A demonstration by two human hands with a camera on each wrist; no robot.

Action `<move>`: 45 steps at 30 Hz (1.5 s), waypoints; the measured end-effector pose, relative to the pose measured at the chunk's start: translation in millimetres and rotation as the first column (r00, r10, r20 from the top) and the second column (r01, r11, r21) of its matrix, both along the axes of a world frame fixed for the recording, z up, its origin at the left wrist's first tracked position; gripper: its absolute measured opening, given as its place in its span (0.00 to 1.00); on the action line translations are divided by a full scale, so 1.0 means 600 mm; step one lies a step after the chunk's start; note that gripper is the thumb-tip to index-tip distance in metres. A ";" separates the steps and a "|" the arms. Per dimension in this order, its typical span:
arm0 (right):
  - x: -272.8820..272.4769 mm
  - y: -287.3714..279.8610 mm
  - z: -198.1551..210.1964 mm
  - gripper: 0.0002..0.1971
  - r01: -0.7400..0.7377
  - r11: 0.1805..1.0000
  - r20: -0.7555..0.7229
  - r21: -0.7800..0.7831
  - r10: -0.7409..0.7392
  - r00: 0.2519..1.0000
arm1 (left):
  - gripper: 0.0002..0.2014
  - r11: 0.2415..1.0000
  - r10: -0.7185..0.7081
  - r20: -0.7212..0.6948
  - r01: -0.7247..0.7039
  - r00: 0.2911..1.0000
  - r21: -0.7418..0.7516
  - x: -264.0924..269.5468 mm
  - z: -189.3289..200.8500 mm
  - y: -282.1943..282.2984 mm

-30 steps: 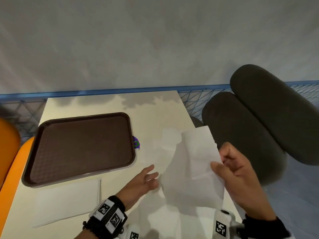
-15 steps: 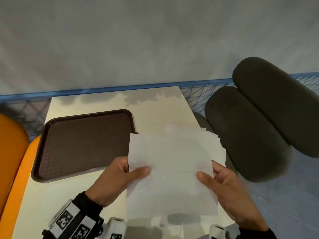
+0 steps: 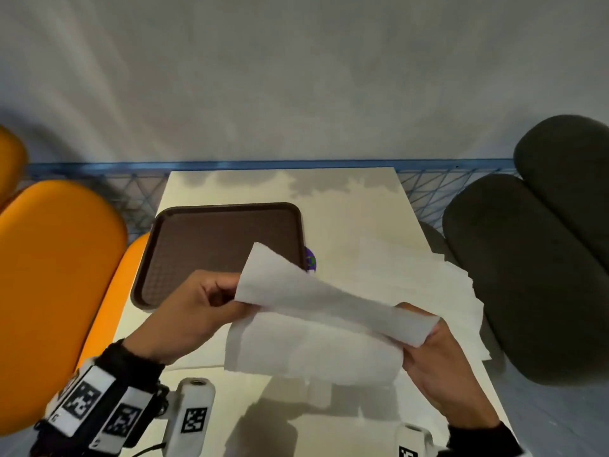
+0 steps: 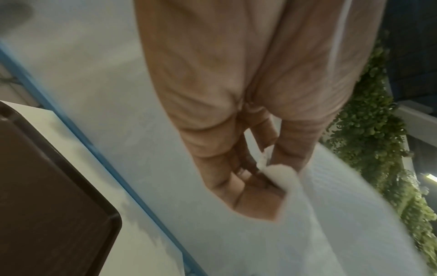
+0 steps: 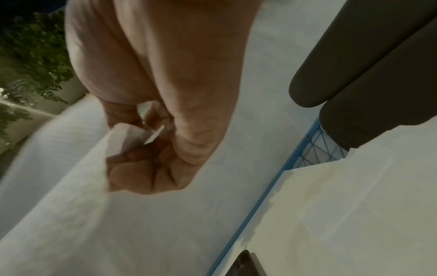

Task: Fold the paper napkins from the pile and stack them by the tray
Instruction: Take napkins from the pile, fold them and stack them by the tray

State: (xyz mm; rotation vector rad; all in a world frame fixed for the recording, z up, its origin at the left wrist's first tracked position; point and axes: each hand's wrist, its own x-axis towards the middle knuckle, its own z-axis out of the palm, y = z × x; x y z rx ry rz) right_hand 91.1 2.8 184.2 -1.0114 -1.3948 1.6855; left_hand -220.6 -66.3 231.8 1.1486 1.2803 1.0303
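Observation:
A white paper napkin [image 3: 316,321] hangs in the air above the table, its upper half curling over toward me. My left hand [image 3: 211,301] pinches its left edge, seen close in the left wrist view where the fingers [image 4: 248,168] nip the napkin [image 4: 331,205]. My right hand [image 3: 431,354] pinches the right edge; in the right wrist view its fingers [image 5: 141,153] curl round the napkin [image 5: 71,168]. The pile of unfolded napkins [image 3: 438,288] lies on the table at the right. The brown tray [image 3: 184,245] sits at the left, partly behind my left hand.
The cream table [image 3: 346,206] ends at a blue wire fence [image 3: 263,165] at the far side. Orange seats [image 3: 49,275] stand left, dark grey cushions [image 3: 534,258] right. A small purple object [image 3: 310,260] peeks out beside the tray's right rim.
My left hand took the napkin's left edge beside the right hand's grip; the flat sheet is now bent over, its top half curling down. The view shifted left.

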 end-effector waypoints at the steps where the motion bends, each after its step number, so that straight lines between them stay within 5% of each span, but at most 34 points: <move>1: 0.003 0.002 -0.004 0.12 -0.019 0.998 -0.009 0.057 0.019 1.000 | 0.11 1.000 0.016 0.007 -0.016 1.000 0.015 -0.005 -0.001 -0.001; 3: 0.001 0.003 -0.006 0.24 -0.020 0.998 -0.013 0.056 0.021 1.000 | 0.06 0.998 0.039 0.034 -0.040 0.999 0.045 -0.015 -0.005 -0.003; 9: -0.001 0.003 0.001 0.20 -0.083 0.995 0.054 0.059 0.080 0.995 | 0.20 0.993 0.010 0.217 -0.035 0.976 0.111 -0.034 0.001 -0.003; 12: -0.001 0.005 0.021 0.24 -0.055 0.956 0.224 0.287 -0.011 0.975 | 0.10 0.973 0.077 -0.184 -0.033 0.980 0.228 -0.014 0.026 -0.006; 14: -0.022 0.001 0.039 0.18 -0.107 0.840 0.407 0.532 -0.143 0.902 | 0.05 0.943 0.061 -0.460 0.100 0.886 0.317 0.008 0.045 -0.012; 16: -0.055 -0.011 0.058 0.11 -0.282 0.737 0.520 0.614 -0.109 0.847 | 0.05 0.893 0.036 -0.628 0.257 0.777 0.370 0.029 0.059 -0.016; 20: -0.120 -0.024 0.074 0.11 -0.543 0.620 0.643 0.566 0.080 0.761 | 0.08 0.883 0.001 -0.682 0.319 0.731 0.344 0.044 0.074 -0.024; 25: -0.137 -0.027 0.080 0.12 -0.486 0.581 0.558 0.652 0.066 0.827 | 0.18 0.908 0.114 -0.642 0.182 0.758 0.376 0.047 0.091 -0.032; 31: -0.124 -0.029 0.050 0.16 -0.469 0.625 0.564 0.624 0.054 0.824 | 0.06 0.916 0.211 -0.569 0.043 0.794 0.399 0.051 0.094 -0.030; 33: -0.095 -0.022 0.005 0.14 -0.542 0.667 0.679 0.512 0.072 0.730 | 0.04 0.923 0.261 -0.528 -0.048 0.808 0.383 0.033 0.099 -0.037; 36: -0.051 -0.018 -0.049 0.20 -0.660 0.685 0.894 0.310 0.026 0.447 | 0.02 0.943 0.274 -0.511 -0.124 0.815 0.308 0.008 0.091 -0.051; 41: -0.116 -0.043 0.010 0.34 -0.630 0.683 0.764 0.370 0.163 0.624 | 0.01 0.978 0.090 -0.576 0.036 0.812 0.204 0.031 0.053 -0.067; 45: -0.174 -0.066 -0.002 0.19 -0.693 0.594 0.675 0.409 0.314 0.668 | 0.02 0.990 0.097 -0.500 -0.029 0.861 0.141 0.016 0.042 -0.086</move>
